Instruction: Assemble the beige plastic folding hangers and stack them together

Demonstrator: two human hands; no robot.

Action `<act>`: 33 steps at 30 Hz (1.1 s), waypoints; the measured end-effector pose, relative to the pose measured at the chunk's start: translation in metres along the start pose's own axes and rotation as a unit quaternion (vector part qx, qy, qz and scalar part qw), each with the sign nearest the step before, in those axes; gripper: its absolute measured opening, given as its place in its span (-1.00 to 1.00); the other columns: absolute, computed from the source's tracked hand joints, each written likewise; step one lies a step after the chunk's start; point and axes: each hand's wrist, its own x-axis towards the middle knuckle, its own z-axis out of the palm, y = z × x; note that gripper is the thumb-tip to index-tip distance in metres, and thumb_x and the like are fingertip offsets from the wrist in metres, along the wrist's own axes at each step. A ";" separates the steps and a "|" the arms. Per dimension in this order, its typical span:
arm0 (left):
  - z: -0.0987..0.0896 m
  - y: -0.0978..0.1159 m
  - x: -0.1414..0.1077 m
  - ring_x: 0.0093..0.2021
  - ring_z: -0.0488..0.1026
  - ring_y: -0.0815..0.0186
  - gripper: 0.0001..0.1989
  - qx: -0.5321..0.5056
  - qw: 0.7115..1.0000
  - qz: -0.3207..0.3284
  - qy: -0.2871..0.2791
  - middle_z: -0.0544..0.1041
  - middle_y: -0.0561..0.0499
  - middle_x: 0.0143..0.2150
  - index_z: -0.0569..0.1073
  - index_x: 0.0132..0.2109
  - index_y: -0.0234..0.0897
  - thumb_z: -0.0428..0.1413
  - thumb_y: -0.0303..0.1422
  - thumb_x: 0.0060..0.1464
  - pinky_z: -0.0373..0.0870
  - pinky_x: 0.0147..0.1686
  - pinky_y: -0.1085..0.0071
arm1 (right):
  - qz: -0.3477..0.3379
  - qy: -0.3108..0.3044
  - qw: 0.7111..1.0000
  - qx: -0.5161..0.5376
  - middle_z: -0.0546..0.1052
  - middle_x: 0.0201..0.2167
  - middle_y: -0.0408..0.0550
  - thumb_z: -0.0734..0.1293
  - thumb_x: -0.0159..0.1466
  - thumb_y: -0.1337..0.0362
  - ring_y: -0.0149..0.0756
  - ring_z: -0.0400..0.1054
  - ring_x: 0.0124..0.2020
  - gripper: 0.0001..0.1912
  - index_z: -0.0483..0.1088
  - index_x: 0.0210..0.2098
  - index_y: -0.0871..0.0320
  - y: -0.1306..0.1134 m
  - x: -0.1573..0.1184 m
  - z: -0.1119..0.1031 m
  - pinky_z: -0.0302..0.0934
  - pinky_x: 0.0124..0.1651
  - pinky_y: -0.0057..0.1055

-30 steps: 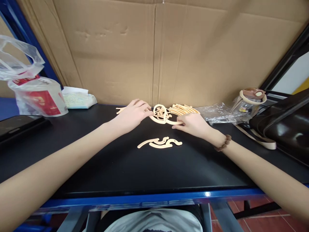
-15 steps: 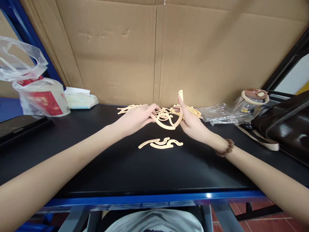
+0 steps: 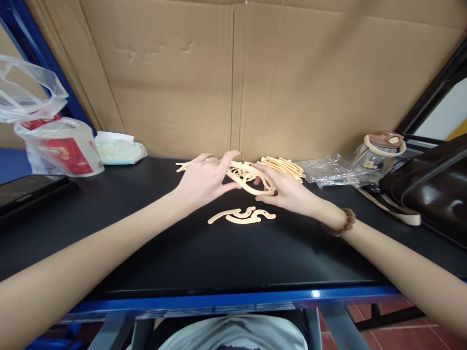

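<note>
My right hand [image 3: 286,192] grips a curved pale-wood piece [image 3: 245,187] at its right end, between the thumb below and the fingers above. The piece is held just over the black tabletop, and other curved strips show through behind it. Close to its left end, my left hand [image 3: 204,180] has thumb and index finger spread apart, with no piece clearly held. In front of both hands, several flat S-shaped wooden pieces [image 3: 243,219] lie together on the table. Behind the right hand rests a pile of similar wooden strips [image 3: 282,166].
On the left stand a tissue roll in a plastic bag [image 3: 67,148], a tissue pack [image 3: 120,148] and a black phone-like device [image 3: 34,192]. To the right are crumpled clear plastic [image 3: 324,170], a lidded cup [image 3: 379,155] and a dark bag [image 3: 430,187]. Cardboard [image 3: 164,82] walls the back.
My left thumb and index finger have spread apart from the piece's left end. The right hand has turned, bringing down the wooden end that stood upright before.
</note>
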 end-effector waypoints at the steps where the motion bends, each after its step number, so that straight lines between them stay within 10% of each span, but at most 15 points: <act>1: -0.001 -0.001 0.001 -0.03 0.47 0.00 -0.25 0.017 1.000 -0.017 0.010 0.58 -0.15 -0.16 0.17 0.21 -0.28 0.05 0.13 0.05 0.23 0.05 0.17 | -0.001 -0.010 1.000 -0.004 0.50 -0.06 0.00 0.30 0.24 0.26 -0.18 0.42 -0.15 -0.32 0.03 0.31 0.06 -0.001 0.000 0.000 0.29 -0.10 -0.24; 6: -0.006 -0.008 0.004 -0.01 0.43 0.02 -0.34 0.014 1.000 -0.020 -0.006 0.53 -0.14 -0.05 0.25 0.16 -0.27 0.00 0.12 0.10 0.31 -0.13 0.25 | 0.013 -0.013 0.999 0.029 0.56 -0.19 -0.04 0.17 0.33 0.32 -0.28 0.44 -0.24 -0.68 0.37 0.05 0.12 -0.001 0.001 0.001 0.26 -0.14 -0.34; 12: 0.003 -0.009 0.002 0.10 0.36 0.11 -0.43 -0.134 0.984 0.047 -0.109 0.43 -0.07 0.12 0.26 0.14 -0.19 0.08 0.03 0.10 0.28 -0.02 0.27 | 0.068 0.055 0.990 0.112 0.56 -0.19 -0.02 0.20 0.33 0.21 -0.26 0.46 -0.29 -0.69 0.33 0.04 0.12 0.014 0.004 0.002 0.33 -0.19 -0.27; 18: 0.008 -0.010 0.002 0.01 0.40 0.12 -0.64 -0.067 0.987 0.095 -0.108 0.49 -0.09 0.02 0.32 0.09 -0.24 0.09 -0.24 0.19 0.27 -0.08 0.29 | 0.099 0.042 0.967 0.232 0.54 -0.17 0.03 0.23 0.31 0.17 -0.26 0.45 -0.23 -0.70 0.30 -0.01 0.15 0.015 0.005 0.004 0.36 -0.22 -0.30; 33: 0.006 -0.011 0.005 -0.12 0.44 0.19 -0.79 -0.007 0.993 0.110 -0.044 0.56 0.00 -0.14 0.45 -0.08 -0.24 0.05 -0.25 0.22 0.26 -0.14 0.31 | 0.044 -0.005 0.996 -0.080 0.50 -0.01 0.00 0.35 0.23 0.17 -0.18 0.47 -0.19 -0.41 0.18 0.21 0.11 0.006 0.000 -0.001 0.32 -0.10 -0.21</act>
